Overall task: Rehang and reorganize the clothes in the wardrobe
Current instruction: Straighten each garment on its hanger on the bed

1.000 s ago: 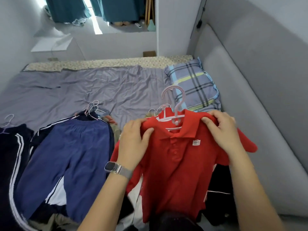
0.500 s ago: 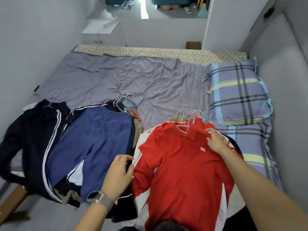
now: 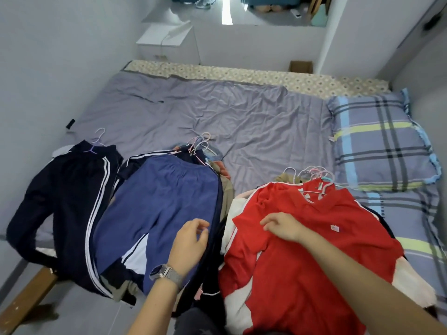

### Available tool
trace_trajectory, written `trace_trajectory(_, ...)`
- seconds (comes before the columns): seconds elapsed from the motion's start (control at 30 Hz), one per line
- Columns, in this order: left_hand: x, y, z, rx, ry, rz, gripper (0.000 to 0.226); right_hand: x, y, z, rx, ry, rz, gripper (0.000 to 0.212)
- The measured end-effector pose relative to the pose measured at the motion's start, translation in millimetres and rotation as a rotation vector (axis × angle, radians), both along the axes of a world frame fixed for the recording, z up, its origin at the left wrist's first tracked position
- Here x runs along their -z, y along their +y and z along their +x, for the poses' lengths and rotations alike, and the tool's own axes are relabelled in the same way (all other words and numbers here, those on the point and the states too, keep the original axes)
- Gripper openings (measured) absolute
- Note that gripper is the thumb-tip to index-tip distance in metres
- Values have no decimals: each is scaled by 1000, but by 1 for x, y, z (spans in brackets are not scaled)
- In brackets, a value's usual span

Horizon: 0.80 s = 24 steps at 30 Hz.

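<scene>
A red polo shirt [image 3: 302, 257] on a pale hanger [image 3: 316, 176] lies on top of a pile of hung clothes at the bed's near right. My right hand [image 3: 283, 226] hovers over its left shoulder, fingers loosely curled, holding nothing. My left hand [image 3: 191, 243], with a watch on the wrist, floats over the blue shorts [image 3: 159, 213], fingers relaxed and empty. The shorts top a middle pile with several hangers [image 3: 200, 143]. Dark navy track trousers with white stripes [image 3: 67, 201] lie at the left on a purple hanger [image 3: 95, 143].
The clothes sit on a bed with a grey-purple sheet [image 3: 217, 117]. A plaid pillow [image 3: 379, 141] lies at the right. The wooden bed frame [image 3: 26, 296] shows at the lower left. Grey walls close in on the left and right.
The red shirt was held up by both hands, then laid on the right pile. Both hands have let go, and my right hand has slid left from the collar.
</scene>
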<state>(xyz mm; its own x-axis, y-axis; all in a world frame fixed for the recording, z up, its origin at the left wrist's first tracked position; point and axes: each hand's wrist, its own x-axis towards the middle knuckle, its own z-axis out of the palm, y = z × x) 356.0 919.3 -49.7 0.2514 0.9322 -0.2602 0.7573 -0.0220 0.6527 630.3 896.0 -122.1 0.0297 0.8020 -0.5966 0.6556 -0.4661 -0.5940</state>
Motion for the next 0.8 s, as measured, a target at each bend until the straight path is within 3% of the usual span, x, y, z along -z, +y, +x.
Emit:
trace_trajectory(0.17,13,75,-62,-31,-96,-88,16,10,56,-71,83,14,-84,23)
trace_trajectory(0.33,45,161,-126,-55,-111,-169,12,32,120,-122,35,-133,-194,31)
trace_trajectory(0.5,109,239,-161,-21,-99,-255,14,96,185,-169,122,-117,-247,34)
trace_trajectory(0.7,177,276,-168,6,-151,-456,14,157,250,-182,7,-196,-353,64)
trace_trajectory(0.8,199,273,-175,5,-139,-523,15,173,278,-179,64,-283,-373,73)
